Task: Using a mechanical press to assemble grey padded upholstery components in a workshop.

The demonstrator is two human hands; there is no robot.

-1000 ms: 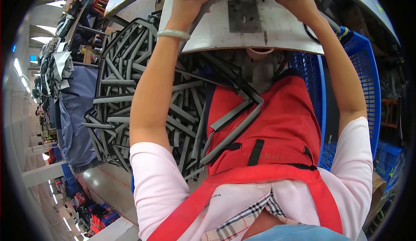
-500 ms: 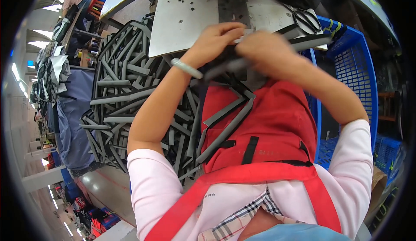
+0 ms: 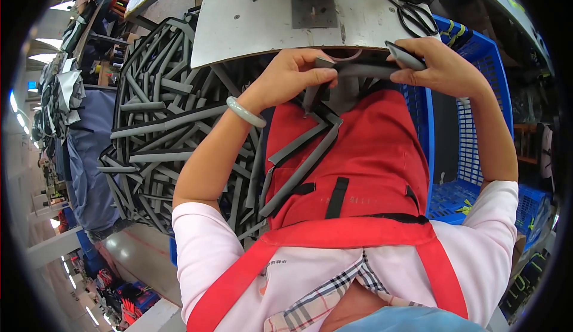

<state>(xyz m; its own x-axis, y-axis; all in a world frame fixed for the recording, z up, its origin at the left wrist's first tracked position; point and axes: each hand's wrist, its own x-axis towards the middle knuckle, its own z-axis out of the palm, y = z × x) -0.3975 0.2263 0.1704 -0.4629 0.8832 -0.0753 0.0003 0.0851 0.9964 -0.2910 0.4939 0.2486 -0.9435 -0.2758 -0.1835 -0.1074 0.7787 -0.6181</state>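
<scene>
A grey padded strip (image 3: 367,69) with dark edging stretches between my hands, just off the near edge of the white work table (image 3: 256,28). My left hand (image 3: 295,76) pinches its left part between thumb and fingers. At its other end my right hand (image 3: 440,66) is closed round a folded, pointed part. Below my left hand, more grey strips (image 3: 304,170) joined in a chain trail down over my red apron (image 3: 376,153). Whether that chain is one piece with the held strip I cannot tell.
A large heap of grey strips (image 3: 164,85) lies to my left, by the table. On the table are a dark metal plate (image 3: 313,7), small black scraps and, at the right corner, black-handled scissors (image 3: 416,19). A blue plastic crate (image 3: 498,84) stands at my right.
My hands have moved apart, the right one out to the right, and the strip between them is now stretched out. Both are off the table top, at its near edge.
</scene>
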